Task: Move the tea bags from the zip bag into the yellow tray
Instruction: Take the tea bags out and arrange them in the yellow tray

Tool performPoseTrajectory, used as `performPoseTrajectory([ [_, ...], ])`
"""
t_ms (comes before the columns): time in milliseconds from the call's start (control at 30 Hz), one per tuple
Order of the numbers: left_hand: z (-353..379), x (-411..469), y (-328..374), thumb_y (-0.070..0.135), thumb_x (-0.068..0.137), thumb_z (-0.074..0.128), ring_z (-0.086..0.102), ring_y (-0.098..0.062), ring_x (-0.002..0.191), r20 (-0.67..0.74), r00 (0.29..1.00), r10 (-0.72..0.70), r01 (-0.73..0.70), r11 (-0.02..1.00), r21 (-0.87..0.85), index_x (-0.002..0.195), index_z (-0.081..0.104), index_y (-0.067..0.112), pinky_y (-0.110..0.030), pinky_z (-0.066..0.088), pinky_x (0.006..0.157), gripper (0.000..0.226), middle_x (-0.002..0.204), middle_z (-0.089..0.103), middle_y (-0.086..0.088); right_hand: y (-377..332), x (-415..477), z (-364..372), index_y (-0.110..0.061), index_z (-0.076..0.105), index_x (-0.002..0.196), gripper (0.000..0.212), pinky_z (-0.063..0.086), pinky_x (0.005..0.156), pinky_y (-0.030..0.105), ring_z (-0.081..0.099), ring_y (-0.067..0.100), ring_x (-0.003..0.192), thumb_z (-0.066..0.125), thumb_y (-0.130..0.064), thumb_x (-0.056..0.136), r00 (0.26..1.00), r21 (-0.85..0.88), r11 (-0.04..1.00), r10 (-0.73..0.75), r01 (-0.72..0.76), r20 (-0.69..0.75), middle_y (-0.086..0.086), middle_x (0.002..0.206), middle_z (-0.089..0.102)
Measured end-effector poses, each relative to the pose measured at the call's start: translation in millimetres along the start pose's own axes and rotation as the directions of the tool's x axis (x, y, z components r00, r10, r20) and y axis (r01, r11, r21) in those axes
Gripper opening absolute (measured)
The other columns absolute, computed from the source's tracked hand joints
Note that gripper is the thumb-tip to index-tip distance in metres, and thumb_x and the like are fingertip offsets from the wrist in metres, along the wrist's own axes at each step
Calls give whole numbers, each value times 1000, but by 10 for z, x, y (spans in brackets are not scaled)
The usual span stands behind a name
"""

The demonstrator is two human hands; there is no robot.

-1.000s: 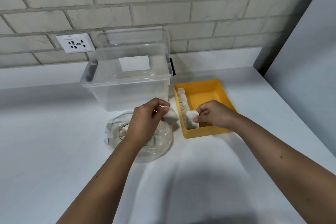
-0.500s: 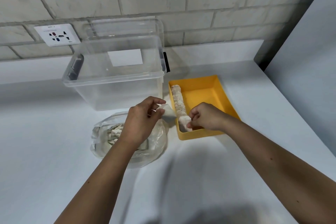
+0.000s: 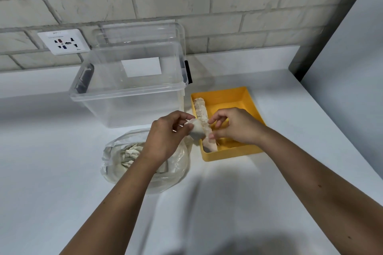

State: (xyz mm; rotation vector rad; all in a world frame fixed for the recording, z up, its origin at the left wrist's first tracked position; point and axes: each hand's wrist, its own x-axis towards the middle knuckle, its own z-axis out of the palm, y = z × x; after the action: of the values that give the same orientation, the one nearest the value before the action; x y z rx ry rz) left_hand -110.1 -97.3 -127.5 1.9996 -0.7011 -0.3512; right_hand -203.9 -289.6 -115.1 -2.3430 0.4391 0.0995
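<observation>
Right hand has lifted off the yellow tray, fingers apart, toward the tea bag pinched by left hand; handover looks next.

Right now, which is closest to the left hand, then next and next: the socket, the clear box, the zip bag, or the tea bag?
1. Tea bag: pinched in the left hand itself.
2. Zip bag: just beneath the hand.
3. Clear box: behind the hand, further back on the counter.
4. Socket: on the wall, far back left.
</observation>
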Motion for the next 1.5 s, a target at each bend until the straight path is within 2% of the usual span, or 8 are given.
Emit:
performPoseTrajectory([
  [267,123,253,250,21,86,74,68,-10,70,-5,1000,17,-17,1000,-21,93,72,30,-18,52,70,11,78,72,7,-47,72,-78,-19,72,79,9,37,54,7,53,-8,54,77,-25,82,977,157,980,-88,119,-193,-20,57,61],
  [400,193,323,166,30,84,75,67,-11,79,-183,982,-45,87,969,229,95,77,27,-29,55,74,12,76,70,11,189,262,-138,-15,67,78,12,50,60,17,59,4,55,71,-21,88,963,255,967,67,2,-261,-1,68,68],
  [700,331,385,73,42,86,71,68,-20,103,-131,969,-208,241,916,321,111,75,25,-36,55,87,30,107,76,3,488,907,91,-1,68,90,20,56,75,36,65,20,62,64,-20,93,915,347,908,326,-233,-238,16,81,73],
  [1000,366,430,14,36,85,72,67,-17,95,-101,965,-243,262,925,276,107,76,28,-35,55,83,24,74,66,14,547,1163,185,-2,67,112,29,53,65,28,61,13,55,65,-23,93,899,378,877,389,-295,-202,7,74,69],
  [1200,346,422,6,34,84,74,68,-18,94,-90,973,-211,227,940,255,107,76,25,-36,55,86,24,74,66,13,518,1119,172,-3,68,108,28,51,60,23,60,13,55,68,-24,90,905,386,883,368,-268,-215,9,75,69],
  [1300,231,383,46,30,85,73,69,-13,86,-95,984,-149,167,961,222,106,77,24,-31,55,84,23,81,74,8,487,1036,162,-6,66,107,34,54,61,30,61,16,58,72,-32,86,901,375,895,350,-241,-256,8,78,70],
  [1400,-11,308,139,26,85,75,66,-1,75,-67,996,-64,75,983,166,101,78,26,-11,49,73,16,79,74,9,345,865,165,-11,62,112,47,58,78,41,65,20,89,77,-41,79,890,285,937,297,-203,-345,4,103,68],
  [1500,-319,153,193,22,85,76,63,3,72,-63,998,-22,29,994,103,97,78,27,-3,43,65,13,79,73,11,61,596,201,-13,63,110,40,56,80,36,61,15,96,78,-35,80,903,341,937,212,-79,-373,-3,103,63],
])
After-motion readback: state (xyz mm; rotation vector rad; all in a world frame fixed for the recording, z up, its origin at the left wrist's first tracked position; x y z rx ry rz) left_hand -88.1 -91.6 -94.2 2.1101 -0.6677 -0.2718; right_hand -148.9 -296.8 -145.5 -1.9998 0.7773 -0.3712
